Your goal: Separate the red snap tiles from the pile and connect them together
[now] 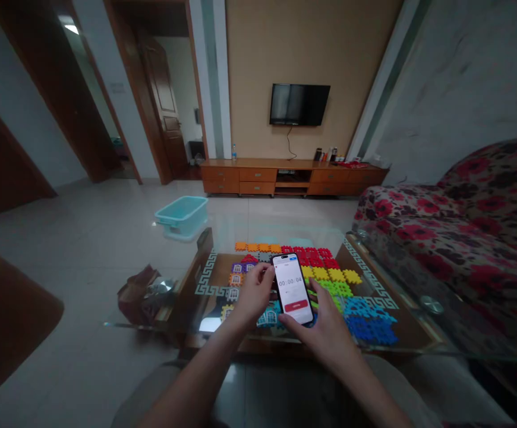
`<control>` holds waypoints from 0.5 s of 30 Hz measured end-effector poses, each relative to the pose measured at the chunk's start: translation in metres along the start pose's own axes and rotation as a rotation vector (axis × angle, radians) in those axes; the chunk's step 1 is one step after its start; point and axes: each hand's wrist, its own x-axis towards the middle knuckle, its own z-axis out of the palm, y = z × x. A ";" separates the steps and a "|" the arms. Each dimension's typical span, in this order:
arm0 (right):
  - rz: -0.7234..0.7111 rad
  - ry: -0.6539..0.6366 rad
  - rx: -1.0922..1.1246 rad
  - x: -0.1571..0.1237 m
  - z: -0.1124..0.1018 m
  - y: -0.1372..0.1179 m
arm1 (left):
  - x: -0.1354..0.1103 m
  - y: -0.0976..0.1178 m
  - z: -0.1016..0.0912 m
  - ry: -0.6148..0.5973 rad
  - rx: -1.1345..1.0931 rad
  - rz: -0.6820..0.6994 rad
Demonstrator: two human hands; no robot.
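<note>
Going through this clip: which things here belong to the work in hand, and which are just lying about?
In use: left hand touching and right hand holding a black smartphone showing a timer; multicoloured interlocking foam tiles on a glass-topped table.
Lying about: red-floral fabric sofa; black wall-mounted television.

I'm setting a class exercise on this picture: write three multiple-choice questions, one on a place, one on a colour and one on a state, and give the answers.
1. Where is the tub relative to the table?
A. Left of it
B. Right of it
C. On top of it

2. What colour is the button on the phone?
A. Green
B. Red
C. Blue

3. What state is the TV in?
A. Lit
B. Covered
C. Dark

Answers:
1. A, it stands beyond the table's left side.
2. B, a red bar shows below the timer.
3. C, its uncovered screen shows no picture.
</note>
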 end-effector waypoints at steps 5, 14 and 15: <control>-0.014 0.103 -0.092 0.013 -0.001 -0.006 | -0.007 0.000 0.012 -0.095 -0.054 -0.007; 0.189 0.094 -0.441 -0.040 -0.142 0.153 | -0.014 0.009 0.006 -0.355 0.124 -0.073; 0.239 0.095 -0.475 -0.057 -0.165 0.178 | -0.012 0.008 0.004 -0.345 0.138 -0.069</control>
